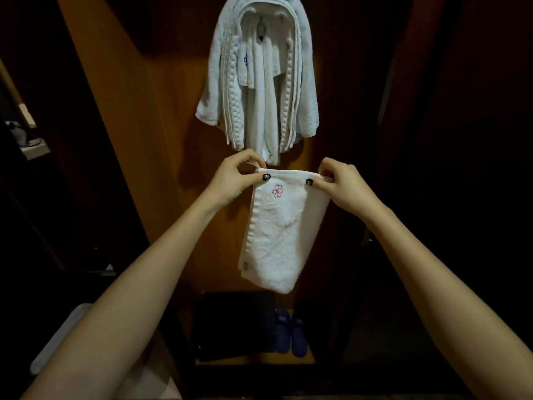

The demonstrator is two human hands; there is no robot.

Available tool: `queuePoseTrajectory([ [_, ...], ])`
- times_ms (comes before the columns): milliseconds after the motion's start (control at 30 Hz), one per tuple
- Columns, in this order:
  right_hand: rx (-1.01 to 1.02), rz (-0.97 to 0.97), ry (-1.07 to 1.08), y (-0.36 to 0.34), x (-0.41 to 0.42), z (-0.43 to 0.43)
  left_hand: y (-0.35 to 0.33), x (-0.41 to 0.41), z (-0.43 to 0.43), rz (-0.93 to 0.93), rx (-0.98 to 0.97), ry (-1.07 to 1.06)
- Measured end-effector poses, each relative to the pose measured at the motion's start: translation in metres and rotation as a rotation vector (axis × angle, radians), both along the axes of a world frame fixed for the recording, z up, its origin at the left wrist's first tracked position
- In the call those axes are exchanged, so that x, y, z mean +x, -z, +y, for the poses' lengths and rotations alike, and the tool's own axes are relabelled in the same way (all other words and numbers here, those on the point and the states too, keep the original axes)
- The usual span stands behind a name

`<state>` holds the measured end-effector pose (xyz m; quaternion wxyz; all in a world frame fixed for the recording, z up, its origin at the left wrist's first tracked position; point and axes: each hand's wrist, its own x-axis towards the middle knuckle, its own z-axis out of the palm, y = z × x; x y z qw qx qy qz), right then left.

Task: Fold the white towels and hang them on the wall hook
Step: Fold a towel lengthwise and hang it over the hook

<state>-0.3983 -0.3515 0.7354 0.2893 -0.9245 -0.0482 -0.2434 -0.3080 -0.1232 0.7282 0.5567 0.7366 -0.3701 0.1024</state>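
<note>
Head view: I see the left hand (236, 176) and the right hand (340, 183) each pinching a top corner of the folded white towel (277, 235), which hangs in the air just below the hung towels (259, 82).
Both thumbs press on the near face of the cloth; the other fingers curl behind it, mostly out of my sight. The wall hook (261, 27) shows only as a small dark shape between the hung folds. Behind them stands an orange-brown wooden panel (161, 140); either side of it is too dark for me to read. Low down lie a dark flat object (236, 324) and blue slippers (290, 332) just beside it. A pale object (66, 333) at lower left is partly hidden by the left arm.
</note>
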Motion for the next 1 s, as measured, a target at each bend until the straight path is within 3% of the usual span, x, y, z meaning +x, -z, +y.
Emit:
queuePoseTrajectory([
  [167, -0.112, -0.030, 0.065, -0.001, -0.001, 0.000, -0.006, -0.008, -0.007, -0.016, 0.036, 0.006],
  [300, 0.041, 0.005, -0.194, -0.002, -0.011, -0.001, 0.000, -0.011, -0.012, -0.080, 0.132, -0.162],
  [433, 0.046, 0.167, -0.273, -0.006, -0.014, -0.005, 0.001, -0.012, -0.013, -0.006, 0.183, -0.218],
  [600, 0.066, 0.464, -0.325, -0.011, -0.018, -0.004, -0.005, -0.020, -0.018, 0.196, 0.109, -0.088],
  [833, -0.033, 0.105, -0.260, -0.021, -0.017, 0.010, -0.011, -0.025, -0.026, 0.194, -0.006, -0.050],
  [1000, -0.002, 0.115, -0.233, -0.029, -0.012, 0.016, -0.015, -0.030, -0.032, 0.266, -0.131, 0.029],
])
